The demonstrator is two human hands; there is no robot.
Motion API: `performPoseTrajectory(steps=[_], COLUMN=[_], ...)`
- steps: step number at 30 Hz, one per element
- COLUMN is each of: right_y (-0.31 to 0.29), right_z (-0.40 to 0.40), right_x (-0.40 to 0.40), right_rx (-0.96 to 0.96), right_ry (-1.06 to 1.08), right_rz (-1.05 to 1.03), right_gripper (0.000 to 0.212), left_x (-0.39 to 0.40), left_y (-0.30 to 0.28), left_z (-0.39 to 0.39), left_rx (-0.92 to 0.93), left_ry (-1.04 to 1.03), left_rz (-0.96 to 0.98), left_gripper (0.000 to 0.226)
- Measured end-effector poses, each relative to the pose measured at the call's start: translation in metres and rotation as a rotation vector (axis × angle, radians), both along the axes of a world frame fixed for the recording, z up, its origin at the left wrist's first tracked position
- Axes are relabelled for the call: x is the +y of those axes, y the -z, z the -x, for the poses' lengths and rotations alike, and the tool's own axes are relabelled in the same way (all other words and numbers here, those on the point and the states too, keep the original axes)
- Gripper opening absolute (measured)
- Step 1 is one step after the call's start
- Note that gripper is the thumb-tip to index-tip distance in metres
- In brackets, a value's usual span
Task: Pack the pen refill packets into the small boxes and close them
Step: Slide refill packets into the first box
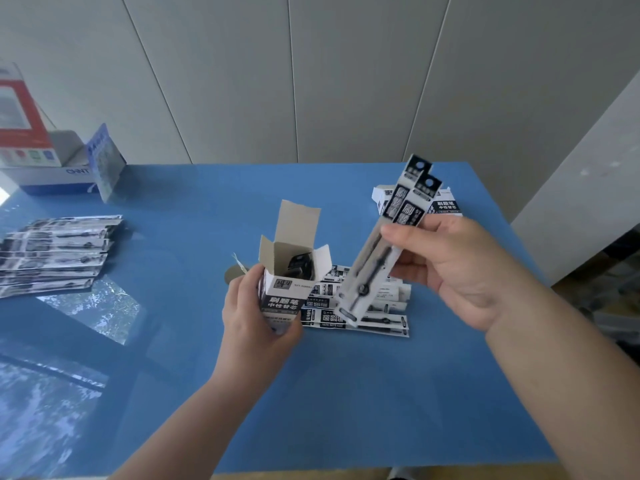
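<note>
Refill packets [296,266] inside open small box [281,293]

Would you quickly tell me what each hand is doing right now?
Left hand: grips the open small box, held upright.
Right hand: pinches refill packets, tilted above the box.

A glossy blue table [346,393] stands against a pale grey panelled wall [311,74] split by thin vertical seams. Daylight glints off the tabletop at left, where window-like reflections [93,310] show. A white wall corner [581,202] juts in at right. At the far left corner of the table sit a red-and-white carton [20,129], a white box [52,176] and a blue card [105,161].
</note>
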State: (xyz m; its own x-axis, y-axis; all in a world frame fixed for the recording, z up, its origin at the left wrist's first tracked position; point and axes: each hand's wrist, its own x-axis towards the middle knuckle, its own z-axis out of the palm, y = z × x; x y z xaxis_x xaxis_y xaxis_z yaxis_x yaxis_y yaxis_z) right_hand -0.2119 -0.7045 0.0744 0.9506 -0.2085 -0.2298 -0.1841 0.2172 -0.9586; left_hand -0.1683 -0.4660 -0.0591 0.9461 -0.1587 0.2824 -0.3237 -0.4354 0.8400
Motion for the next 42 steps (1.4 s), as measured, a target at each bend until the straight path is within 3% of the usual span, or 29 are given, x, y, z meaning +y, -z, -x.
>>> performPoseTrajectory(steps=[3,6,10,16,20,23,25,27,29,31,34,37,39,42], right_y=[-0.007,-0.009,-0.001,0.012,0.015,0.013,0.018,0.028,0.047,0.068,0.096,0.114,0.12,0.124], right_z=[-0.001,-0.006,-0.01,-0.009,-0.002,0.001,0.001,-0.001,-0.006,-0.01,-0.009,-0.008,-0.007,-0.005], right_x=[0.011,0.026,0.046,0.066,0.068,0.062,0.055,0.046,0.035,0.024,0.021,0.026,0.028,0.028], right_rx=[-0.149,-0.243,-0.234,-0.244,-0.195,-0.257,-0.341,-0.391,-0.291,-0.068,0.072,-0.027,-0.062,-0.104], right_ry=[0.108,0.222,0.283,0.252,0.088,-0.025,-0.022,0.021,0.015,-0.173,-0.416,-0.43,-0.419,-0.394], right_rz=[-0.034,0.138,0.386,0.49,0.722,0.81,0.828,0.838,0.922,1.083,1.335,1.541,1.559,1.556], right_gripper=[0.01,0.013,0.019,0.031,0.035,0.021,0.036,0.034,0.022,0.015,0.026,0.022,0.009,0.006], left_x=[-0.002,-0.003,-0.006,-0.008,-0.008,-0.007,-0.007,-0.007,-0.006,-0.006,-0.006,-0.004,-0.002,0.0], left_y=[0.001,0.002,0.002,0.002,0.002,0.003,0.002,0.002,0.002,0.002,0.001,0.0,-0.001,-0.002], left_z=[0.003,0.008,0.009,0.009,0.009,0.009,0.008,0.008,0.009,0.009,0.008,0.006,0.005,0.004], left_rx=[-0.017,-0.068,-0.089,-0.134,-0.107,-0.056,-0.044,-0.035,-0.024,-0.005,0.029,0.088,0.1,0.091], left_ry=[-0.005,0.007,-0.012,-0.006,-0.006,-0.016,-0.017,-0.016,-0.023,-0.033,-0.046,-0.072,-0.091,-0.096], left_rz=[-0.015,-0.036,-0.069,-0.107,-0.088,-0.051,-0.046,-0.053,-0.049,-0.041,-0.013,0.045,0.066,0.069], left_gripper=[0.06,0.064,0.079,0.086,0.084,0.078,0.074,0.07,0.068,0.067,0.066,0.072,0.073,0.065])
